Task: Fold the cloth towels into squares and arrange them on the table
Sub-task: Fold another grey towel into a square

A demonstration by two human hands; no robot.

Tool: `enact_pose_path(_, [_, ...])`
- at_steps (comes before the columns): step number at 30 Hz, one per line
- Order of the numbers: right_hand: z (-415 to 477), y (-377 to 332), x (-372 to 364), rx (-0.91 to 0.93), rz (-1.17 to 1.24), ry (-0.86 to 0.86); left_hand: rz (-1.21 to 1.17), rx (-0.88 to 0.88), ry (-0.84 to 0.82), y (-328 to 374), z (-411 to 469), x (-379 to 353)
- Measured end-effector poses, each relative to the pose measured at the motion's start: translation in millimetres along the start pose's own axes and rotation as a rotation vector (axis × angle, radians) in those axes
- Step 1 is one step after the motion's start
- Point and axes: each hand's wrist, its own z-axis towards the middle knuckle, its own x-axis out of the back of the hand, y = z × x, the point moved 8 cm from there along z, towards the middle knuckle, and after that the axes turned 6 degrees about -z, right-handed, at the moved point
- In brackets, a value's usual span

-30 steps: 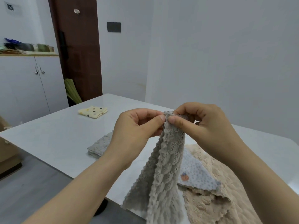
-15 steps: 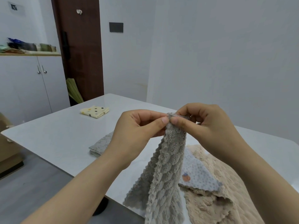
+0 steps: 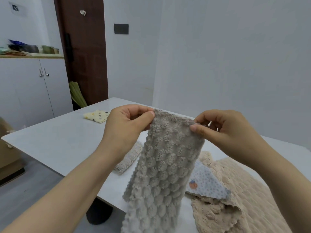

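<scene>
A grey fluffy towel (image 3: 161, 174) hangs in the air above the white table (image 3: 55, 140), folded lengthwise into a strip. My left hand (image 3: 124, 128) pinches its top left corner and my right hand (image 3: 223, 130) pinches its top right corner, so the top edge is stretched between them. Behind my left wrist a folded light grey towel (image 3: 129, 157) lies on the table. A folded yellow dotted towel (image 3: 97, 116) lies farther back. At the right lie a beige fluffy towel (image 3: 244, 190) and on it a blue-grey dotted towel (image 3: 205, 184).
The table's near edge runs diagonally under my left forearm, with grey floor and the dark table base (image 3: 99, 214) below. A white cabinet (image 3: 30, 88) with clutter on top stands at the left, beside a brown door (image 3: 84, 47). White walls close the back and right.
My hands have moved apart along the towel's top edge, the right hand going right. The bunched top of the grey towel has spread out into a flat strip.
</scene>
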Motion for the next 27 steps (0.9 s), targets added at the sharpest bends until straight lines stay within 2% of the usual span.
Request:
enact_pose_path(5, [1,0,8,0.021,-0.103,0.022,0.031,-0.024,0.09,0,9,21])
enact_pose_path(11, [6,-6,15,0.028,-0.258,0.122,0.059,-0.068,0.105,6,11,23])
enact_pose_path(15, [7,-9,13,0.023,-0.382,0.106,0.099,-0.117,0.112,11,8,21])
enact_pose_path(24, [3,-13,22,0.025,-0.192,0.192,0.136,-0.219,0.156,25,2,23])
enact_pose_path(27, [1,-13,18,0.016,-0.13,0.142,0.134,-0.219,0.14,24,1,22])
